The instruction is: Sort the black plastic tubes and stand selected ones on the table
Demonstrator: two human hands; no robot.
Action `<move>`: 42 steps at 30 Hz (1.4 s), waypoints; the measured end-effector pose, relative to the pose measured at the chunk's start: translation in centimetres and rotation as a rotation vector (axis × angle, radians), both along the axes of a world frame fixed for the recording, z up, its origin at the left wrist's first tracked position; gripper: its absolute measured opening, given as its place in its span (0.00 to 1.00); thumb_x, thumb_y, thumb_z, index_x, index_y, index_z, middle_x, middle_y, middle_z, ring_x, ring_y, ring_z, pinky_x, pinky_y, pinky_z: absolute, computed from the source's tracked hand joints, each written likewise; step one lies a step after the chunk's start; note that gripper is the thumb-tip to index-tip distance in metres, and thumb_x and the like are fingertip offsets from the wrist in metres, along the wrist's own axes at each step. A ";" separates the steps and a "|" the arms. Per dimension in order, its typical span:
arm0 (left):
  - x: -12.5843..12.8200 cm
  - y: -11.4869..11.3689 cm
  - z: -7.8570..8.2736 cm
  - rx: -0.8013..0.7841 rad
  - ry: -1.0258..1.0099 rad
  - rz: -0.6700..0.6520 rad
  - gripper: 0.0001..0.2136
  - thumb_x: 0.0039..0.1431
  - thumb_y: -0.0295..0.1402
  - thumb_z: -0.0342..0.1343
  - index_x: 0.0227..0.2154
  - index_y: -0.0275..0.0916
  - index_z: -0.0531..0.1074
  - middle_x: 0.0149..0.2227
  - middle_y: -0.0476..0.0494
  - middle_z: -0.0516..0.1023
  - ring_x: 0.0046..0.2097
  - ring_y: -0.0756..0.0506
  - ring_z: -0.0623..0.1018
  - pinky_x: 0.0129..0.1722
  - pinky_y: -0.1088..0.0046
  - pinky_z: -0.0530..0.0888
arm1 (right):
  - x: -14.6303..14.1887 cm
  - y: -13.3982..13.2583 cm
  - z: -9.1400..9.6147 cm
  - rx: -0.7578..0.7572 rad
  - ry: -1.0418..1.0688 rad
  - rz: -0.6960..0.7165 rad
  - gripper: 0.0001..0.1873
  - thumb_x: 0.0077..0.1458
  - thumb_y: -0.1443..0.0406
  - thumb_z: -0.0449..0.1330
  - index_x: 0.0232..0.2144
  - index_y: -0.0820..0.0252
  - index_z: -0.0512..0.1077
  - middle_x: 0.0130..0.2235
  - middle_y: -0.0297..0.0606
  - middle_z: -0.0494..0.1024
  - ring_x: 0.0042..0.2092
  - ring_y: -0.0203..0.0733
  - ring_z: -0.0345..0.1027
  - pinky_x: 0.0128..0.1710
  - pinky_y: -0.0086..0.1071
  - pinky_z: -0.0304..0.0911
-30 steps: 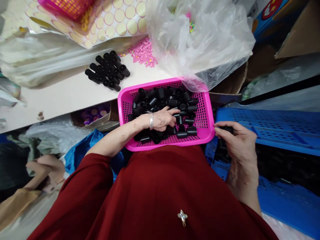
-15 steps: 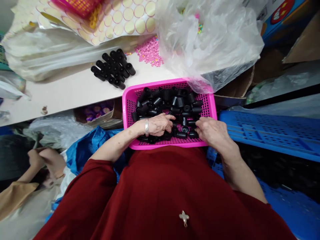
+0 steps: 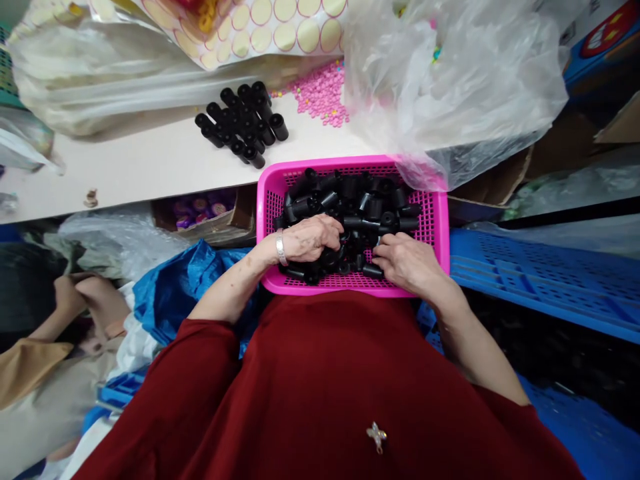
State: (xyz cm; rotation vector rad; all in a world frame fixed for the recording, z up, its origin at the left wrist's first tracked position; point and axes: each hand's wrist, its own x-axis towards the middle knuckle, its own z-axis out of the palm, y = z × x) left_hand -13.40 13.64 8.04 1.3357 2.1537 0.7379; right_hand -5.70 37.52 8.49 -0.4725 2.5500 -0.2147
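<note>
A bright pink plastic basket (image 3: 445, 227) rests against my front, holding many loose black plastic tubes (image 3: 350, 187), hollow and short. Inside its left half is my left hand (image 3: 313, 239), with a silver bracelet at the wrist. Its fingers curl down among the tubes, and their tips are hidden. My right hand (image 3: 406, 261) reaches in from the right side, fingers bent and closed round a black tube that they mostly hide. Beyond the basket, on the white table, a block of black tubes (image 3: 245, 120) stands upright in close rows.
Pink beads (image 3: 323, 93) lie scattered behind the basket. A clear plastic bag (image 3: 450, 80) overhangs the basket's far right corner. Blue crates (image 3: 540, 273) are at the right. Below the table sits a carton of purple items (image 3: 200, 210). Another person's legs (image 3: 90, 307) show at left.
My right hand has moved left and inward over the basket, and my left hand's fingers have curled further. Some tubes between my hands have shifted. The camera view has moved slightly.
</note>
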 end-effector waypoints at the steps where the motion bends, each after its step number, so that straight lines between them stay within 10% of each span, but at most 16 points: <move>1: 0.0 -0.1 0.1 -0.019 0.005 -0.012 0.15 0.46 0.21 0.45 0.31 0.38 0.75 0.34 0.45 0.79 0.49 0.45 0.76 0.56 0.65 0.69 | -0.1 -0.9 0.0 0.022 -0.045 0.013 0.17 0.64 0.61 0.50 0.36 0.58 0.78 0.42 0.41 0.78 0.46 0.48 0.70 0.35 0.35 0.56; 11: 0.6 -1.8 0.4 -0.068 0.079 0.050 0.14 0.46 0.20 0.43 0.27 0.36 0.74 0.32 0.43 0.77 0.42 0.46 0.75 0.47 0.70 0.71 | -1.0 -3.5 -1.7 0.079 -0.136 -0.006 0.14 0.55 0.67 0.56 0.40 0.66 0.77 0.46 0.49 0.78 0.47 0.52 0.73 0.37 0.35 0.61; 22: 1.2 -2.9 -0.4 0.089 0.083 0.163 0.15 0.45 0.22 0.44 0.28 0.37 0.75 0.32 0.43 0.79 0.39 0.47 0.77 0.45 0.68 0.74 | 1.1 2.0 -3.1 -0.889 -0.118 -0.537 0.22 0.39 0.51 0.70 0.33 0.60 0.76 0.37 0.37 0.79 0.41 0.46 0.73 0.47 0.41 0.68; 27: 1.2 -3.2 0.0 0.319 0.170 0.386 0.13 0.53 0.25 0.45 0.32 0.40 0.75 0.38 0.42 0.80 0.45 0.45 0.77 0.48 0.64 0.75 | 0.9 1.7 -2.4 -0.898 -0.110 -0.463 0.20 0.39 0.52 0.70 0.32 0.58 0.77 0.37 0.38 0.79 0.41 0.46 0.74 0.48 0.41 0.68; 33: 0.2 -4.6 -0.9 0.103 0.293 0.791 0.12 0.53 0.32 0.55 0.41 0.38 0.74 0.46 0.40 0.76 0.50 0.42 0.74 0.54 0.60 0.71 | -1.5 3.2 -2.4 -0.707 0.191 -0.759 0.16 0.45 0.55 0.64 0.34 0.59 0.76 0.29 0.35 0.76 0.31 0.42 0.69 0.33 0.36 0.67; 42: 0.8 -3.0 -0.9 -0.088 -0.014 0.877 0.28 0.52 0.47 0.63 0.51 0.36 0.68 0.45 0.39 0.74 0.46 0.40 0.74 0.50 0.57 0.72 | -2.1 -0.5 -1.9 -0.193 0.027 -0.088 0.19 0.55 0.68 0.51 0.48 0.61 0.73 0.46 0.43 0.76 0.44 0.45 0.72 0.40 0.33 0.63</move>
